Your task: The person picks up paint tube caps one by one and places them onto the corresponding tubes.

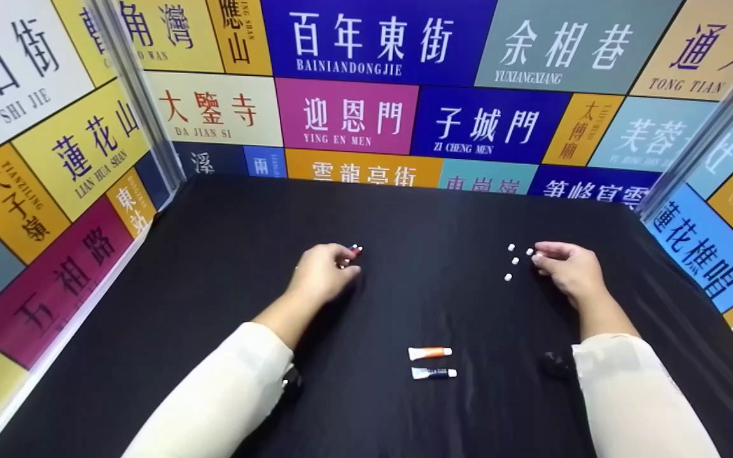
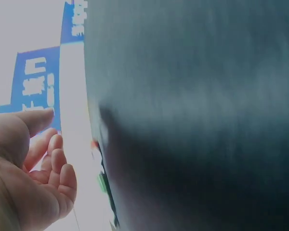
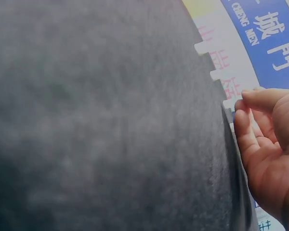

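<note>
A small red-tipped item (image 1: 355, 250) is touched by the curled left hand (image 1: 322, 273); grip unclear. White caps (image 1: 511, 261) are flanked by the right hand (image 1: 567, 267), fingers pinched, contents indiscernible.

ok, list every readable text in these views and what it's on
All on the wall panels behind the black table:
"BAINIANDONGJIE" blue panel
"YUXIANGXIANG" grey panel
"YING EN MEN" pink panel
"ZI CHENG MEN" blue panel
"DA JIAN SI" cream panel
"LIAN HUA SHAN" yellow panel
"TONG TIAN" tan panel, cut off
Orange tube, dark tube: print too small to read.
</note>
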### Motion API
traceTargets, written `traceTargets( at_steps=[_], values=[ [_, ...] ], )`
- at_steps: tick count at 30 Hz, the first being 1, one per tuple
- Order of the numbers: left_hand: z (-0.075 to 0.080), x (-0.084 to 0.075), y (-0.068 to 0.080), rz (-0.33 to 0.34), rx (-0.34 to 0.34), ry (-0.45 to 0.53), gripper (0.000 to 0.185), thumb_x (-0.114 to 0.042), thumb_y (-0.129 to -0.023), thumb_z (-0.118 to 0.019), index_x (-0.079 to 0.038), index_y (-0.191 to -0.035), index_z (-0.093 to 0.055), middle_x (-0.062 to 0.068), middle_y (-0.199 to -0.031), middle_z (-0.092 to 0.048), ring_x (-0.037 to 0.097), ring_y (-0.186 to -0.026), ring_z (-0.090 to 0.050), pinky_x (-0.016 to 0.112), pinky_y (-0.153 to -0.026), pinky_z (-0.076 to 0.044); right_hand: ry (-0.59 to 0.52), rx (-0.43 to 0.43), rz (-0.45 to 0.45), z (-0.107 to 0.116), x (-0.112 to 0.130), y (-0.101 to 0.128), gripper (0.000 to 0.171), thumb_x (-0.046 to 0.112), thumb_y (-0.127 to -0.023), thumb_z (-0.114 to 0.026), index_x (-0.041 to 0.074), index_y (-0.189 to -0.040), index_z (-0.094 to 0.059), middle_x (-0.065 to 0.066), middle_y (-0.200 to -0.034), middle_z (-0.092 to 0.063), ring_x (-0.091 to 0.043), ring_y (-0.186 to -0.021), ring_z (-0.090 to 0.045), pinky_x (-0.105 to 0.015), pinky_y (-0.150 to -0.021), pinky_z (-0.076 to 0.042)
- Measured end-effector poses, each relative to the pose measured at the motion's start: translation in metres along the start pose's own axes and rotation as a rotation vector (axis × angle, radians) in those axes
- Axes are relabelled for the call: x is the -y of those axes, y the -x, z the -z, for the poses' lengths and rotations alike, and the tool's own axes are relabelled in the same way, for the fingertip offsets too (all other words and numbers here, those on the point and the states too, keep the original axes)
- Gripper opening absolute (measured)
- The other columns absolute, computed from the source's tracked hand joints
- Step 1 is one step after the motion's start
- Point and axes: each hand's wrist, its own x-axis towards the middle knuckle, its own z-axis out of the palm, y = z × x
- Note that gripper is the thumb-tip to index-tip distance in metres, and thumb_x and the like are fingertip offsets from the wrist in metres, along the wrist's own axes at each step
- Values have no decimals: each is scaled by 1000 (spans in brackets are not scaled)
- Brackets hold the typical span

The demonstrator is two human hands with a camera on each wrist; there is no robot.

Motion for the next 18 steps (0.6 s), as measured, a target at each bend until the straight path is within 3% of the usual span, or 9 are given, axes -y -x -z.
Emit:
traceTargets(
  at_steps=[5,10,14,18],
  values=[
    [11,20,-4,81,-38,-43,25,-14,-89,-82,-9,-113,-82,7,-104,-82,27,-101,-74,44,-96,-57,-150,-17,11,-7,22,10,46,9,-99,-74,-8,-140,-63,14,-97,-78,3,-83,-74,-15,-80,-61],
    [16,31,-6,137,-43,-88,24,-13,-87,-80,-10,-110,-81,6,-102,-81,29,-102,-73,44,-97,-57,-191,-21,40,-14,43,20,44,7,-99,-72,-9,-139,-64,16,-93,-76,2,-84,-74,-14,-81,-61],
    [18,35,-8,153,-33,-101,23,-15,-87,-80,-11,-109,-82,6,-102,-81,30,-103,-73,44,-98,-57,-187,-31,55,-19,48,22,43,11,-99,-75,-5,-138,-66,18,-95,-76,5,-87,-72,-12,-83,-59],
    [19,38,-10,171,-27,-99,22,-17,-88,-80,-10,-109,-82,5,-102,-81,29,-103,-73,44,-98,-57,-305,-31,73,-25,53,24,32,10,-97,-77,5,-128,-74,15,-96,-77,2,-86,-73,-13,-83,-60]
  ],
)
